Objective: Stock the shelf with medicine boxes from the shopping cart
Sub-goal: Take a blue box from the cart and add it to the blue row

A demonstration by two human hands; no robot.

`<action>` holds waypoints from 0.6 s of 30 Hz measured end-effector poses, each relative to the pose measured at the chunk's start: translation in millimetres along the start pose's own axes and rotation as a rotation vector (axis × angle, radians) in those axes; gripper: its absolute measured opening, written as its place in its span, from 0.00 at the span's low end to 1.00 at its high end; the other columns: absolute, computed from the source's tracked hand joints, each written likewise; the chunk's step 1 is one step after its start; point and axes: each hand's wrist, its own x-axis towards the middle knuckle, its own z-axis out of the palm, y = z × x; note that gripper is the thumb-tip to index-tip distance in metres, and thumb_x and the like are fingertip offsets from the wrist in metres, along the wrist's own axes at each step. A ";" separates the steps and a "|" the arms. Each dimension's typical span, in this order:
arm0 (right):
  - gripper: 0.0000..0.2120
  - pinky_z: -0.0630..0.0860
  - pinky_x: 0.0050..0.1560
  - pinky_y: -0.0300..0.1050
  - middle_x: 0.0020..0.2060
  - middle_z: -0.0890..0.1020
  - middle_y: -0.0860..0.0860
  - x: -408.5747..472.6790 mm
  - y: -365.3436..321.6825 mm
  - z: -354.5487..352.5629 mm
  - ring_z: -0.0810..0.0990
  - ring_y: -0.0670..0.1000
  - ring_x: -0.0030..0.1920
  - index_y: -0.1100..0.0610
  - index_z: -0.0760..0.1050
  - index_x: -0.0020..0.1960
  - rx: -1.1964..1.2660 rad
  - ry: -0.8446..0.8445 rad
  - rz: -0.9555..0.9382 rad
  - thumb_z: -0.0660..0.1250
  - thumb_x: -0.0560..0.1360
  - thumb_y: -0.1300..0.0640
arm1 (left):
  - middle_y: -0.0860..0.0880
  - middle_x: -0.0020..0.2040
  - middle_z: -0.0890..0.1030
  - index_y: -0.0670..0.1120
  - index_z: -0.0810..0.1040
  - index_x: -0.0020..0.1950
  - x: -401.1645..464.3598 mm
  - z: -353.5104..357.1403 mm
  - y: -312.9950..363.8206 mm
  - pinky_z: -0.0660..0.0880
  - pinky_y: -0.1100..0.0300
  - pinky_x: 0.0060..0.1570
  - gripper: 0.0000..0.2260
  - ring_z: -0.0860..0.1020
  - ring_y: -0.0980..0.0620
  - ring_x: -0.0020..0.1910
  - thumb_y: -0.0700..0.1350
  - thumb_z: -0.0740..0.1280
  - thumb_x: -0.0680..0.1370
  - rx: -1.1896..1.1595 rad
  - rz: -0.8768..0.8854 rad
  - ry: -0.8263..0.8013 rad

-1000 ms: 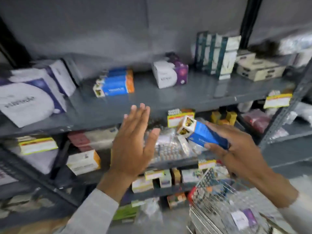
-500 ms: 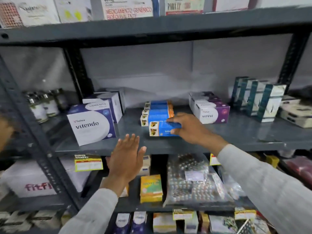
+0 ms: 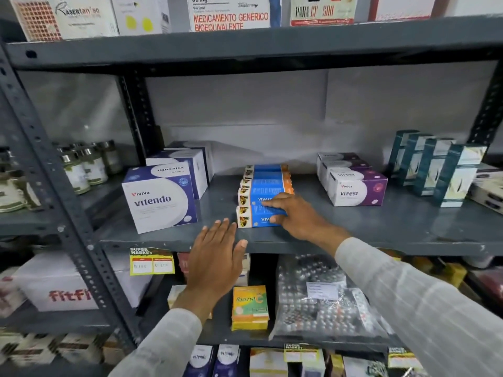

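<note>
**Blue box set down at the front of the row**

The blue box (image 3: pixel 257 216), carried a second ago, now lies flat on the grey shelf (image 3: pixel 381 229), long axis left-right, yellow end leftward. The right hand (image 3: pixel 296 213) rests on it, fingers loosely curled. The left hand (image 3: pixel 217 257) hovers open, empty.

Glass jars (image 3: pixel 81 167), mid-left of frame. Bagged blister packs (image 3: pixel 321 297), lower right. Yellow price tag (image 3: pixel 151 261), left of centre.

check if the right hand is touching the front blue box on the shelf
Touching. The head view shows the right hand with its fingers laid across the front blue box, thumb against its near face, no gap visible.
</note>
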 end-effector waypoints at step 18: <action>0.16 0.79 0.57 0.43 0.54 0.83 0.54 -304.9 167.7 4.9 0.83 0.52 0.55 0.59 0.84 0.56 0.015 0.238 0.080 0.66 0.74 0.72 | 0.46 0.65 0.82 0.45 0.79 0.68 -120.0 125.2 200.1 0.70 0.51 0.70 0.16 0.77 0.45 0.67 0.45 0.67 0.80 -0.464 0.401 -0.186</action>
